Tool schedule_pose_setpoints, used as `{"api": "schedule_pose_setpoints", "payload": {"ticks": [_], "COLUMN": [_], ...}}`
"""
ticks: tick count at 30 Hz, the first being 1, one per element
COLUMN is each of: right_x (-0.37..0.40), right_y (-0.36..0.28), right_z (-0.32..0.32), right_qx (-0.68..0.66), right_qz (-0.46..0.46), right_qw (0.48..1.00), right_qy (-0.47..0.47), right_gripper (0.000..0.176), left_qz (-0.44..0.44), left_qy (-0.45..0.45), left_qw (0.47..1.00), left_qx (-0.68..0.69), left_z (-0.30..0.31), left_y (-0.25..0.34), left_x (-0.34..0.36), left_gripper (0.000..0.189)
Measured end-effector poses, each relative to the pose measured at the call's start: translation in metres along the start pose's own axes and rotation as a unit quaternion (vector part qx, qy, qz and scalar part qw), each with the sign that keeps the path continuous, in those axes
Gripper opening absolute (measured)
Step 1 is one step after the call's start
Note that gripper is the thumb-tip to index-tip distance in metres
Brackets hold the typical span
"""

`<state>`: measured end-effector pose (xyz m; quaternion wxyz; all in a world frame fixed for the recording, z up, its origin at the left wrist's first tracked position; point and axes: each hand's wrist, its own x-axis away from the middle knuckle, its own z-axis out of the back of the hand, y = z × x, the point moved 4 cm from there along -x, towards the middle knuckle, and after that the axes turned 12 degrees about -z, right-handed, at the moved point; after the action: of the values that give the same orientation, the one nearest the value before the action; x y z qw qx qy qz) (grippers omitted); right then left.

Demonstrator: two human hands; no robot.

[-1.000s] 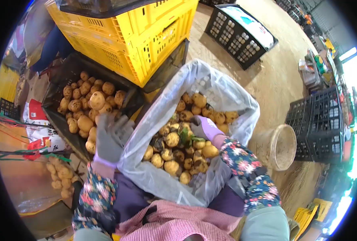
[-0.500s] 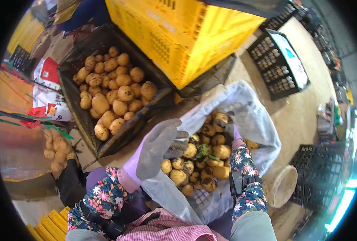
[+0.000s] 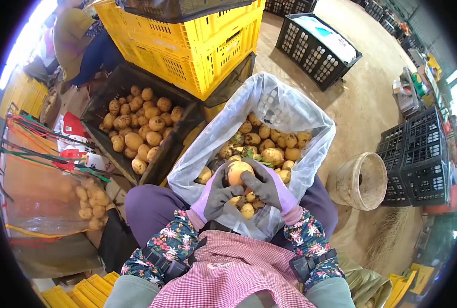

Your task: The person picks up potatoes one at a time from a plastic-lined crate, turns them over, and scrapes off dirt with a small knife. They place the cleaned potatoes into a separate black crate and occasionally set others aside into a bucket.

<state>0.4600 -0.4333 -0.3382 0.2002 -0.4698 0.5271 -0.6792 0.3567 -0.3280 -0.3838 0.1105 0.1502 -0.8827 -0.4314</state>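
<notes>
Both gloved hands hold one potato (image 3: pixel 237 172) above the clear plastic bag (image 3: pixel 285 105) of potatoes that rests between my knees. My left hand (image 3: pixel 214 192) cups the potato from the left and below. My right hand (image 3: pixel 267 187) grips it from the right, fingers curled over its top. The bag lines a crate and holds several yellow-brown potatoes, some dirty, with a bit of green leaf among them.
A black crate (image 3: pixel 110 87) full of potatoes stands to the left, under a yellow crate (image 3: pixel 187 41). A net sack of potatoes (image 3: pixel 48 190) lies far left. A beige bucket (image 3: pixel 359 179) and black crates (image 3: pixel 418 154) stand right. Another person (image 3: pixel 79 36) sits top left.
My left hand came off the bag's edge and joined the right hand. Both now hold a potato lifted from the bag. The view swung back toward the bag.
</notes>
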Motion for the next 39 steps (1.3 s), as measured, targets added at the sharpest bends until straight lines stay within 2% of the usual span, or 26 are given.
{"api": "schedule_pose_setpoints", "payload": {"ticks": [1, 5, 6, 7, 9, 10, 11, 13, 14, 15, 17, 18, 19, 22, 23, 24, 25, 26, 27, 29, 30, 33, 34, 37, 38, 39], "right_x": [0.002, 0.004, 0.001, 0.0, 0.001, -0.002, -0.002, -0.004, -0.01, -0.009, -0.003, -0.01, -0.012, -0.02, -0.018, -0.016, -0.013, -0.01, -0.008, -0.009, -0.01, -0.013, -0.017, -0.023, -0.024, -0.024], "right_y": [-0.002, -0.003, 0.002, 0.001, 0.004, 0.015, 0.022, 0.034, 0.038, 0.041, 0.009, 0.024, 0.028, 0.032, 0.024, 0.02, 0.02, 0.021, 0.022, 0.026, 0.027, 0.023, 0.025, 0.025, 0.024, 0.021], "right_z": [0.001, 0.005, 0.006, 0.007, 0.01, 0.013, 0.016, 0.02, 0.018, 0.019, 0.013, 0.006, 0.002, -0.001, -0.001, -0.003, -0.003, -0.001, 0.001, 0.004, 0.006, 0.009, 0.012, 0.017, 0.018, 0.018], "right_qx": [0.092, 0.067, 0.123, 0.114, 0.124, 0.058, 0.053, -0.043, -0.122, -0.121, -0.025, -0.022, -0.002, -0.028, -0.111, -0.193, -0.189, -0.261, -0.332, -0.355, -0.379, -0.393, -0.379, -0.387, -0.375, -0.361], "right_qz": [0.023, -0.016, 0.005, 0.003, -0.078, -0.13, -0.135, -0.133, -0.111, -0.111, -0.051, -0.018, 0.02, -0.011, -0.032, -0.054, -0.059, -0.08, -0.097, -0.076, -0.072, -0.055, -0.045, -0.029, -0.014, 0.002], "right_qw": [0.996, 0.995, 0.992, 0.993, 0.989, 0.99, 0.989, 0.99, 0.983, 0.984, 0.998, 0.998, 0.998, 0.998, 0.991, 0.975, 0.975, 0.954, 0.929, 0.92, 0.911, 0.91, 0.919, 0.92, 0.925, 0.93], "right_qy": [0.003, -0.068, -0.039, -0.037, -0.038, 0.009, 0.014, -0.012, -0.075, -0.077, -0.033, -0.058, -0.055, -0.048, -0.075, -0.1, -0.104, -0.121, -0.134, -0.146, -0.147, -0.123, -0.099, -0.064, -0.065, -0.07], "right_gripper": [0.047, 0.047, 0.044, 0.044, 0.041, 0.042, 0.042, 0.042, 0.044, 0.044, 0.055, 0.079, 0.082, 0.084, 0.083, 0.083, 0.083, 0.082, 0.082, 0.079, 0.078, 0.077, 0.078, 0.08, 0.08, 0.081], "left_qz": [0.009, 0.032, 0.037, 0.045, 0.051, 0.059, 0.076, 0.091, 0.089, 0.086, 0.057, 0.031, 0.027, 0.062, 0.06, 0.017, -0.022, -0.042, -0.045, -0.013, 0.071, 0.109, -0.03, -0.04, 0.01, -0.01], "left_qy": [0.014, -0.035, -0.036, -0.038, -0.045, -0.05, -0.055, -0.056, -0.049, -0.041, -0.013, 0.014, 0.02, 0.053, 0.059, 0.032, 0.005, -0.023, -0.021, 0.082, 0.123, 0.153, 0.12, 0.05, 0.051, 0.041], "left_qw": [1.0, 0.996, 0.996, 0.996, 0.992, 0.992, 0.992, 0.992, 0.993, 0.993, 0.994, 0.992, 0.992, 0.925, 0.926, 0.9, 0.867, 0.88, 0.881, 0.927, 0.963, 0.957, 0.934, 0.912, 0.934, 0.926], "left_qx": [-0.002, -0.069, -0.067, -0.072, -0.105, -0.104, -0.085, -0.063, -0.067, -0.071, -0.097, -0.123, -0.122, -0.372, -0.369, -0.435, -0.498, -0.473, -0.47, -0.366, -0.229, -0.221, -0.334, -0.404, -0.352, -0.375], "left_z": [0.002, 0.005, 0.001, 0.003, 0.005, 0.003, 0.001, -0.001, 0.0, 0.001, 0.007, 0.01, 0.009, -0.004, -0.006, -0.009, -0.011, -0.006, -0.006, -0.001, 0.003, 0.017, 0.017, 0.021, 0.013, 0.002], "left_y": [0.001, 0.016, 0.019, 0.018, 0.013, 0.012, 0.013, 0.011, 0.01, 0.01, 0.002, 0.001, 0.002, 0.019, 0.023, 0.03, 0.034, 0.032, 0.029, 0.021, 0.01, 0.008, 0.017, 0.034, 0.034, 0.037], "left_x": [0.004, 0.006, 0.005, 0.004, 0.0, -0.002, -0.003, -0.003, -0.005, -0.007, -0.009, -0.01, -0.013, -0.02, -0.024, -0.031, -0.034, -0.037, -0.041, -0.046, -0.046, -0.042, -0.045, -0.045, -0.043, -0.042], "left_gripper": [0.076, 0.076, 0.075, 0.075, 0.076, 0.076, 0.076, 0.076, 0.075, 0.075, 0.067, 0.062, 0.062, 0.048, 0.048, 0.045, 0.043, 0.028, 0.028, 0.025, 0.024, 0.029, 0.03, 0.033, 0.039, 0.045]}}
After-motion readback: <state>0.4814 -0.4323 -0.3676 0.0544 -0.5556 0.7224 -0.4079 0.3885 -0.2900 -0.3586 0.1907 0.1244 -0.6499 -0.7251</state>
